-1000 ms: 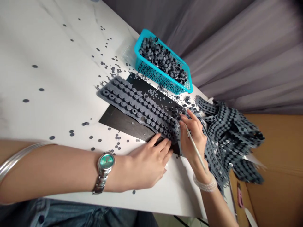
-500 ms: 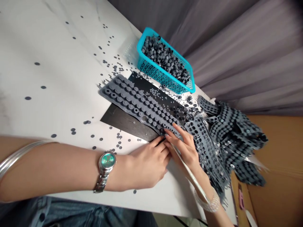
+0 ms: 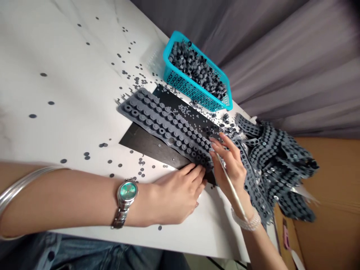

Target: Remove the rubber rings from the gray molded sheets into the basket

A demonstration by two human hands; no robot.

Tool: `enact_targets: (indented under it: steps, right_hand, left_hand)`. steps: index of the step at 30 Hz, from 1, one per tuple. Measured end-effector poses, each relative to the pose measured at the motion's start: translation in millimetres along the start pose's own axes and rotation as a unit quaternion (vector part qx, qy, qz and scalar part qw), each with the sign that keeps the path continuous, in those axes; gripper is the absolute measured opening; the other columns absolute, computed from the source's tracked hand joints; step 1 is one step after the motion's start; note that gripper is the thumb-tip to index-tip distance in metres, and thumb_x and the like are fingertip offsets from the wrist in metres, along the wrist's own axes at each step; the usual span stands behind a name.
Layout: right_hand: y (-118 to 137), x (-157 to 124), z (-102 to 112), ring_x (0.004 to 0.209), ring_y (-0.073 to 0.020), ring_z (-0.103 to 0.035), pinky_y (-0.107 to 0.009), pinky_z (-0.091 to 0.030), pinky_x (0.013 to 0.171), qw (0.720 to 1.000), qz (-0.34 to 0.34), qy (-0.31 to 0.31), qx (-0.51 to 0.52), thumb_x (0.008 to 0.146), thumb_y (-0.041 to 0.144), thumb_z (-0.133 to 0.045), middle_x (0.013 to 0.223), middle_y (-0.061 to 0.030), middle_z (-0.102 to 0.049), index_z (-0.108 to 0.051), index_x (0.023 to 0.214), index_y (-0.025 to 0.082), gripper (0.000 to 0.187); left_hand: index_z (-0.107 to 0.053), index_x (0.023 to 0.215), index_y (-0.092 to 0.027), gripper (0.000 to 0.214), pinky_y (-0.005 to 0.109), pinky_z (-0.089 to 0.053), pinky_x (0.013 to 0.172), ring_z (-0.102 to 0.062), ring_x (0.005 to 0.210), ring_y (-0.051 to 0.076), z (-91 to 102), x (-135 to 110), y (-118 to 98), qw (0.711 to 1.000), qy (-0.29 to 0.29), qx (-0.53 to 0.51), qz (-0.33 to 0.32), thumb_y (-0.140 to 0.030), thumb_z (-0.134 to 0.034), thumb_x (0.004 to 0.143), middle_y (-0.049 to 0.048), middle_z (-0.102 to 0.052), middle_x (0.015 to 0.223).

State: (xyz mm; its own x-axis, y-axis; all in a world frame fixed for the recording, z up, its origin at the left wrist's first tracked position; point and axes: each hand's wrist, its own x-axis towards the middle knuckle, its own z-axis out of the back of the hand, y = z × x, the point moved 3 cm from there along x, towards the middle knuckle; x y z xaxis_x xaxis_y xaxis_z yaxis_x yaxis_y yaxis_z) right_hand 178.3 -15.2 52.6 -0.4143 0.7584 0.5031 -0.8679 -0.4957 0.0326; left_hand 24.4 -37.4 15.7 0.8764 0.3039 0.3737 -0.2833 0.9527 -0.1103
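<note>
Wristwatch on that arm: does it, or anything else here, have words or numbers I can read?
Nothing can be read: the dial of the wristwatch is too small and blurred, and the blue basket, the gray rubber sheet and the thin pale stick show no words, numbers or signs.

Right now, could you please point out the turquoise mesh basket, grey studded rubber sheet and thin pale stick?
Turquoise mesh basket (image 3: pixel 185 85), head view, side wall.
Grey studded rubber sheet (image 3: pixel 160 125), head view, middle.
Thin pale stick (image 3: pixel 232 186), head view, shaft.
</note>
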Motion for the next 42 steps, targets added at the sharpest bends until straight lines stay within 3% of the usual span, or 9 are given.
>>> enact_targets:
  steps: [7, 12, 18, 26, 28, 31, 34, 37, 42]
  right_hand:
    - [0, -12, 1, 0.134, -0.0292, -0.043, -0.052, -0.047, 0.100, 0.997, -0.062, 0.036, 0.038, 0.088, 0.013, -0.058, 0.126, -0.0108, -0.063, -0.062, 0.107, 0.022, 0.021]
    - [13, -1, -8, 0.131, -0.0263, -0.048, -0.045, -0.048, 0.098, 0.994, 0.004, 0.086, 0.060, 0.090, 0.013, -0.056, 0.121, -0.0093, -0.067, -0.061, 0.109, 0.022, 0.022]
    - [17, 5, -8, 0.128, -0.0263, -0.051, -0.043, -0.048, 0.094, 0.994, 0.053, 0.088, 0.047, 0.088, 0.011, -0.058, 0.118, -0.0120, -0.069, -0.059, 0.111, 0.019, 0.024]
    - [16, 17, -15, 0.124, -0.0245, -0.055, -0.039, -0.049, 0.091, 0.986, 0.133, 0.103, 0.009, 0.091, 0.011, -0.054, 0.116, -0.0118, -0.070, -0.059, 0.106, 0.020, 0.018]
    - [9, 20, -17, 0.122, -0.0234, -0.057, -0.039, -0.048, 0.092, 0.993, 0.101, 0.068, -0.002, 0.091, 0.012, -0.054, 0.120, -0.0114, -0.068, -0.059, 0.106, 0.021, 0.018]
    - [-8, 21, -15, 0.118, -0.0236, -0.059, -0.042, -0.050, 0.093, 0.999, -0.047, -0.016, -0.017, 0.093, 0.020, -0.052, 0.133, -0.0121, -0.059, -0.060, 0.106, 0.023, 0.016]
    - [-16, 16, -12, 0.128, -0.0270, -0.051, -0.048, -0.048, 0.098, 0.992, -0.123, -0.005, -0.014, 0.093, 0.028, -0.052, 0.140, -0.0105, -0.053, -0.062, 0.104, 0.023, 0.016]
    - [-6, 7, -6, 0.138, -0.0292, -0.038, -0.051, -0.045, 0.102, 0.996, -0.084, 0.041, 0.011, 0.092, 0.024, -0.054, 0.134, -0.0095, -0.058, -0.062, 0.105, 0.023, 0.015]
    - [23, -4, -1, 0.130, -0.0263, -0.049, -0.044, -0.048, 0.097, 0.993, 0.030, 0.095, 0.060, 0.087, 0.011, -0.059, 0.122, -0.0102, -0.067, -0.060, 0.109, 0.022, 0.025]
  left_hand:
    - [-0.053, 0.131, -0.002, 0.054, 0.046, -0.027, 0.110, -0.046, 0.128, 0.032, -0.5, -1, -1, 1.000, 0.002, 0.016, 0.006, -0.038, -0.036, 0.095, 0.0204, -0.055, 0.134]
    - [-0.060, 0.125, -0.006, 0.050, 0.050, -0.028, 0.108, -0.049, 0.121, 0.033, 1.6, -2, -2, 1.000, 0.000, 0.021, 0.019, -0.039, -0.041, 0.093, 0.0182, -0.062, 0.125]
    - [-0.066, 0.118, -0.013, 0.043, 0.062, -0.021, 0.108, -0.052, 0.113, 0.032, 1.5, -1, -2, 1.000, 0.000, 0.005, 0.021, -0.038, -0.040, 0.094, 0.0155, -0.064, 0.121]
    - [-0.060, 0.126, -0.010, 0.048, 0.060, -0.026, 0.107, -0.046, 0.123, 0.034, 3.5, 0, -1, 0.999, 0.028, -0.006, 0.024, -0.039, -0.042, 0.093, 0.0155, -0.062, 0.126]
    - [-0.058, 0.128, -0.010, 0.049, 0.060, -0.025, 0.108, -0.043, 0.127, 0.033, 3.8, 0, -1, 0.999, 0.037, -0.011, 0.022, -0.039, -0.041, 0.093, 0.0156, -0.061, 0.129]
    - [-0.051, 0.136, -0.008, 0.052, 0.059, -0.027, 0.108, -0.040, 0.131, 0.032, 3.9, -2, -1, 0.999, 0.045, -0.005, 0.022, -0.038, -0.037, 0.095, 0.0179, -0.053, 0.138]
    - [-0.049, 0.137, -0.008, 0.052, 0.058, -0.026, 0.109, -0.040, 0.132, 0.031, 2.5, -2, -2, 0.999, 0.033, 0.002, 0.023, -0.037, -0.036, 0.096, 0.0183, -0.051, 0.140]
    - [-0.054, 0.134, -0.009, 0.052, 0.057, -0.025, 0.110, -0.041, 0.131, 0.031, 0.0, -2, -3, 0.999, 0.010, 0.008, 0.033, -0.040, -0.040, 0.094, 0.0176, -0.054, 0.137]
    - [-0.069, 0.114, -0.016, 0.040, 0.057, -0.026, 0.108, -0.052, 0.115, 0.031, -0.4, -1, -4, 1.000, 0.000, -0.006, 0.022, -0.040, -0.048, 0.090, 0.0135, -0.066, 0.120]
